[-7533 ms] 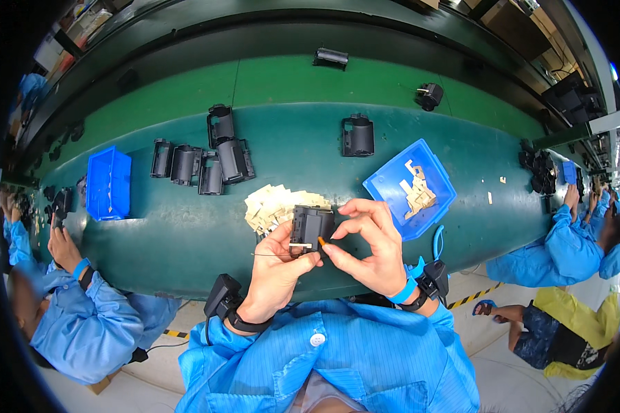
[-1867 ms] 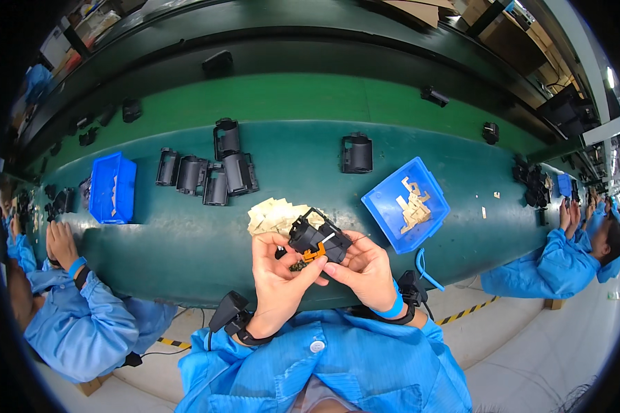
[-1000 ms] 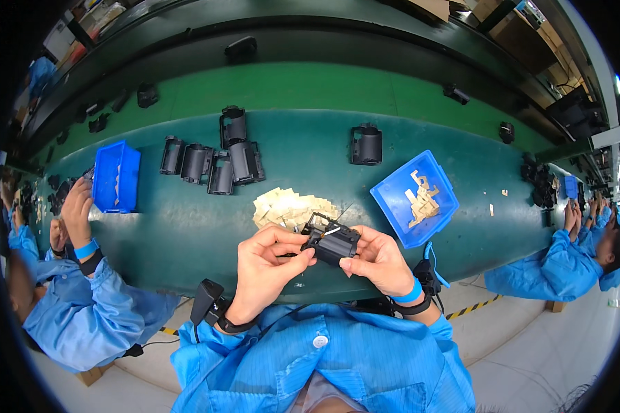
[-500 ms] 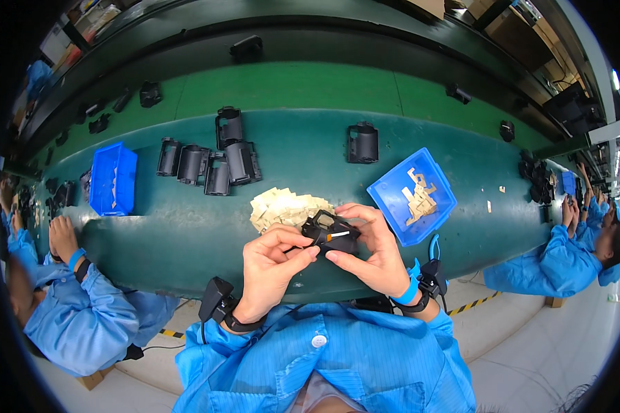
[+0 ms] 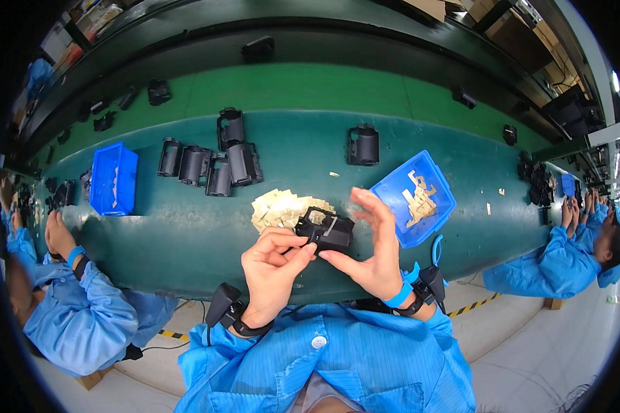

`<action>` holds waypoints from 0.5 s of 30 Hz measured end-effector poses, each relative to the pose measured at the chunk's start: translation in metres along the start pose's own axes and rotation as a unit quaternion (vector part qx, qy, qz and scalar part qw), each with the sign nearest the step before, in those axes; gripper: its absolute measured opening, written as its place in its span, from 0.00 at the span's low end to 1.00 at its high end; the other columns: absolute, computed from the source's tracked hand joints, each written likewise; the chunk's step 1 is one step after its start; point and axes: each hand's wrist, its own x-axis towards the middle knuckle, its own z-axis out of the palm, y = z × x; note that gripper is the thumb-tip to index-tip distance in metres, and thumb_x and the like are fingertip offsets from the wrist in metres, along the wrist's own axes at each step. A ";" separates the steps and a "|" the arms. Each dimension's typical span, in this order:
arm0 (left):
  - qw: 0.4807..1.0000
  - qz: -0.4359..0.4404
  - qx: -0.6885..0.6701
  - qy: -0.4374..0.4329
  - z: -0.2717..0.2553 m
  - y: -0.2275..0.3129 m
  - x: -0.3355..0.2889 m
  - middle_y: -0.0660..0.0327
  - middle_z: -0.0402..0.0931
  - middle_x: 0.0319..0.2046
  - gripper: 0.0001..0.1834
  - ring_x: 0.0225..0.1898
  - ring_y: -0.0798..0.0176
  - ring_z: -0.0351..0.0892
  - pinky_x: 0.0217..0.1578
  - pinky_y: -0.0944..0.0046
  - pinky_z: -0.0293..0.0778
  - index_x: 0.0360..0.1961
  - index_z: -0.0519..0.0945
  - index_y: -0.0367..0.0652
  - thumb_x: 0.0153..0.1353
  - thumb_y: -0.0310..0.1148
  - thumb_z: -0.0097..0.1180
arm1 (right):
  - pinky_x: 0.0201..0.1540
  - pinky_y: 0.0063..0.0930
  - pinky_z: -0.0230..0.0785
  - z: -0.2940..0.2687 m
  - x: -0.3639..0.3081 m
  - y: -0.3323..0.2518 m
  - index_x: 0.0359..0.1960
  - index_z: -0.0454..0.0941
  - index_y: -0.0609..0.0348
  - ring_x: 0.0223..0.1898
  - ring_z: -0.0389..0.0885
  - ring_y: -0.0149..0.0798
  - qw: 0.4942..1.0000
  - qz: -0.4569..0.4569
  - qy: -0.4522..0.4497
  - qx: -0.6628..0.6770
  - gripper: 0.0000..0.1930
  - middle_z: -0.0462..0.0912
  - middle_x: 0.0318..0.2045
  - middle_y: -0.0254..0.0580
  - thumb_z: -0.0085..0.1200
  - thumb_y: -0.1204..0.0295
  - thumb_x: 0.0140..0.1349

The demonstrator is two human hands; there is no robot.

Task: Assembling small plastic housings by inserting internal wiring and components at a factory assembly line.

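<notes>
My left hand pinches a black plastic housing by its near left corner, between thumb and fingers. The housing has an opening on its upper left and a short pale strip on top. My right hand stands open at the housing's right side, fingers raised and spread, thumb tip close to its near edge; whether it touches I cannot tell. Just behind the housing lies a heap of small cream-coloured flat pieces. One loose cream piece rests on the green table beyond it.
At right stands a blue bin holding cream pieces; another blue bin is at left. Several black housings lie ahead, one housing apart. More black parts lie on the far green belt. Co-workers sit on both sides.
The fingers of my right hand have lifted off the housing, which has turned and moved slightly left. A loose cream piece now lies beyond the heap. Parts on the far belt have shifted right.
</notes>
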 end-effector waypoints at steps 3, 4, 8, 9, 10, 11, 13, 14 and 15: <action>0.993 -0.027 -0.113 0.006 -0.001 -0.005 0.000 0.57 0.71 0.39 0.09 0.34 0.66 0.79 0.37 0.70 0.79 0.35 0.76 0.30 0.52 0.13 0.57 | 0.54 0.32 0.67 -0.006 -0.010 0.013 0.58 0.58 0.63 0.51 0.73 0.36 0.933 0.205 -0.134 0.263 0.34 0.72 0.50 0.45 0.63 0.79 0.50; 0.993 -0.027 -0.113 0.006 -0.001 -0.005 0.000 0.57 0.71 0.39 0.09 0.34 0.66 0.79 0.37 0.70 0.79 0.35 0.76 0.30 0.52 0.13 0.57 | 0.53 0.31 0.68 -0.007 -0.011 0.015 0.57 0.60 0.65 0.51 0.73 0.34 0.902 0.261 -0.154 0.306 0.32 0.73 0.50 0.45 0.62 0.81 0.51; 0.991 -0.094 -0.093 0.017 0.000 0.001 0.004 0.55 0.74 0.36 0.13 0.32 0.65 0.79 0.38 0.67 0.80 0.39 0.73 0.29 0.52 0.14 0.57 | 0.55 0.29 0.67 -0.010 -0.008 0.010 0.58 0.59 0.66 0.52 0.73 0.36 0.901 0.277 -0.158 0.293 0.32 0.73 0.50 0.47 0.60 0.85 0.51; 0.992 -0.090 -0.085 0.019 0.001 0.004 0.005 0.54 0.75 0.34 0.13 0.32 0.65 0.80 0.38 0.66 0.80 0.40 0.72 0.29 0.52 0.14 0.57 | 0.56 0.29 0.67 -0.010 -0.008 0.011 0.57 0.60 0.66 0.52 0.73 0.36 0.909 0.265 -0.168 0.276 0.32 0.73 0.50 0.46 0.60 0.85 0.50; 0.992 -0.090 -0.084 0.021 0.000 0.006 0.005 0.54 0.75 0.34 0.13 0.32 0.65 0.80 0.38 0.66 0.80 0.40 0.72 0.29 0.52 0.14 0.57 | 0.56 0.29 0.67 -0.011 -0.007 0.011 0.57 0.60 0.65 0.51 0.74 0.35 0.915 0.252 -0.178 0.259 0.32 0.73 0.49 0.46 0.60 0.85 0.50; 0.994 -0.094 -0.063 0.008 -0.001 0.008 0.004 0.55 0.75 0.32 0.13 0.33 0.65 0.80 0.39 0.66 0.80 0.40 0.72 0.28 0.52 0.14 0.57 | 0.56 0.29 0.67 -0.012 -0.006 0.011 0.57 0.60 0.65 0.51 0.74 0.35 0.914 0.253 -0.179 0.260 0.32 0.73 0.49 0.46 0.60 0.85 0.50; 0.994 -0.097 -0.042 -0.002 -0.004 0.011 0.004 0.55 0.76 0.31 0.13 0.33 0.64 0.80 0.39 0.66 0.80 0.39 0.72 0.28 0.52 0.14 0.57 | 0.56 0.29 0.67 -0.014 -0.004 0.009 0.57 0.61 0.64 0.51 0.74 0.35 0.906 0.264 -0.196 0.266 0.32 0.73 0.50 0.45 0.61 0.84 0.49; 0.995 -0.100 -0.026 -0.015 -0.006 0.013 0.005 0.56 0.76 0.29 0.11 0.32 0.65 0.80 0.39 0.63 0.80 0.38 0.72 0.28 0.53 0.14 0.55 | 0.56 0.29 0.67 -0.015 -0.004 0.010 0.57 0.61 0.64 0.51 0.74 0.35 0.905 0.264 -0.198 0.267 0.32 0.73 0.50 0.45 0.61 0.84 0.49; 0.994 -0.104 -0.009 -0.030 -0.007 0.014 0.005 0.56 0.75 0.28 0.10 0.31 0.66 0.79 0.38 0.60 0.81 0.37 0.72 0.29 0.53 0.14 0.54 | 0.56 0.29 0.67 -0.016 -0.005 0.011 0.57 0.61 0.64 0.51 0.74 0.35 0.908 0.258 -0.202 0.261 0.32 0.73 0.50 0.45 0.62 0.84 0.49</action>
